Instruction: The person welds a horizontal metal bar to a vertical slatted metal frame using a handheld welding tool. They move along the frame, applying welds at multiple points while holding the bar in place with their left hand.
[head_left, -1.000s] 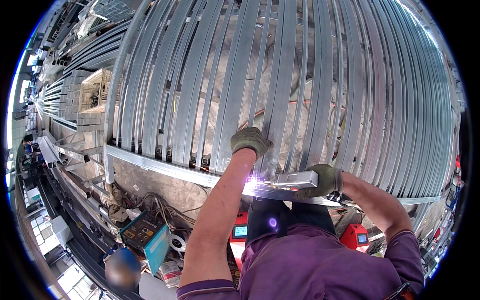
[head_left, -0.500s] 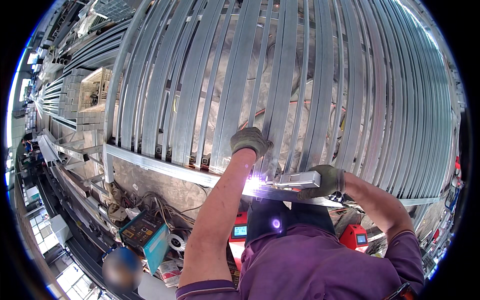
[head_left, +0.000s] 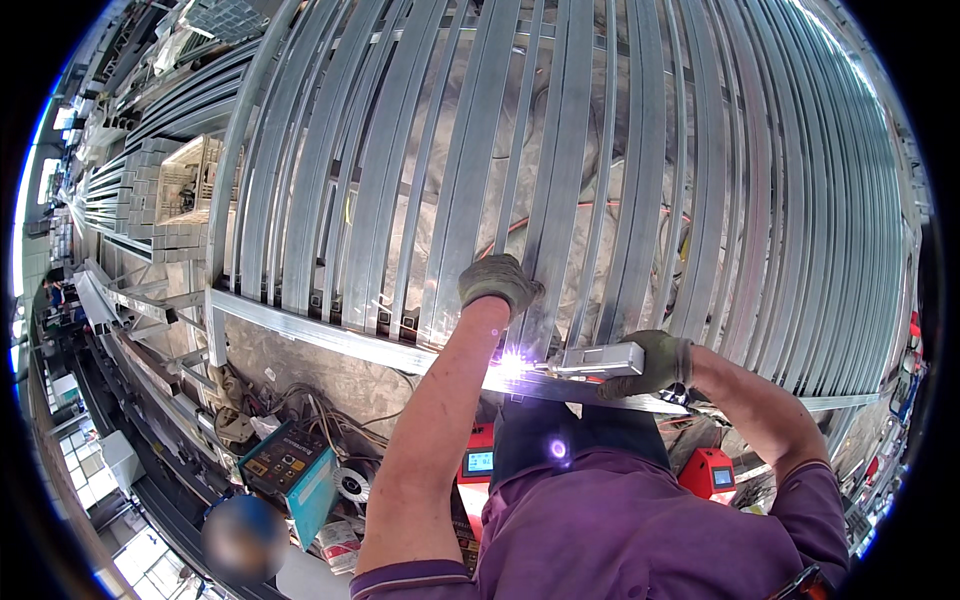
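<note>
My right hand (head_left: 650, 364), in a dark grey-green glove, is closed round a silver box-shaped welding gun (head_left: 600, 360). The gun's tip points left into a bright white-violet welding arc (head_left: 512, 366) at the near rail (head_left: 375, 345), where an upright tube meets it. Just above the arc, my left hand (head_left: 500, 284), also gloved, is closed on a galvanized metal tube (head_left: 552, 215); its fingertips are partly hidden. The glare hides the joint itself. Many parallel metal tubes run away from the rail, with gaps between them.
A teal machine with a dark panel (head_left: 290, 465) stands at lower left, near cables and a wire spool (head_left: 352, 484). Red boxes with small screens (head_left: 708, 475) sit either side of me. Stacked tubes (head_left: 135, 190) and a wooden crate (head_left: 190, 180) lie at far left. Another person's blurred head (head_left: 243, 538) shows at lower left.
The arc flares more widely, with sparks showing left of my left forearm. The welding gun has shifted very slightly right. My left hand stays almost in place.
</note>
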